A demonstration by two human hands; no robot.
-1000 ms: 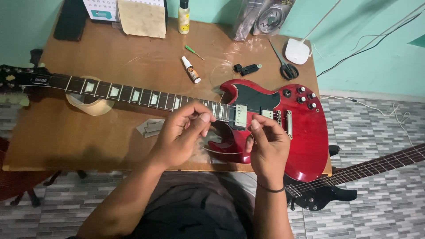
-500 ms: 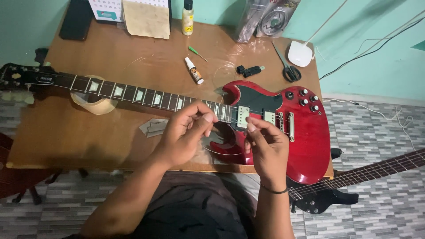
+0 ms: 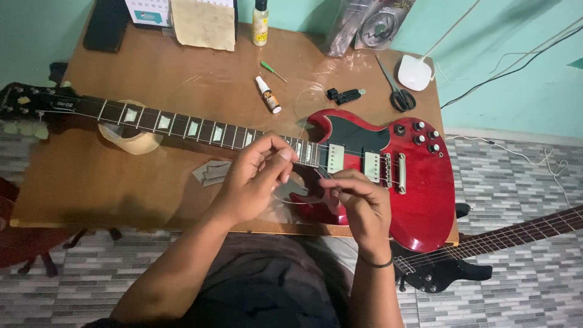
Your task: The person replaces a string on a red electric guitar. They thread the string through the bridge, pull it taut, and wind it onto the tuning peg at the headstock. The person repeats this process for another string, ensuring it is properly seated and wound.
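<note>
A red electric guitar (image 3: 419, 194) lies across a brown wooden table (image 3: 152, 79), its neck (image 3: 170, 124) running left to the black headstock (image 3: 24, 100). Both hands hover over the body's lower horn. My left hand (image 3: 255, 179) pinches a thin guitar string (image 3: 291, 199) between thumb and fingers. My right hand (image 3: 358, 203) pinches the same string a little to the right, fingers curled low near the neck pickup (image 3: 335, 158). The wire curves in a loop between the two hands.
A tape roll (image 3: 130, 138) props the neck. Small glue bottle (image 3: 268, 95), green screwdriver (image 3: 270, 70), black clip tool (image 3: 343, 95), scissors (image 3: 398, 91), white lamp base (image 3: 415, 73) and bottle (image 3: 260, 23) lie at the back. A black guitar (image 3: 473, 255) rests on the tiled floor at right.
My right hand has dropped and turned leftward toward the left hand, drawing the string along. The left hand stays almost still. The view has shifted slightly.
</note>
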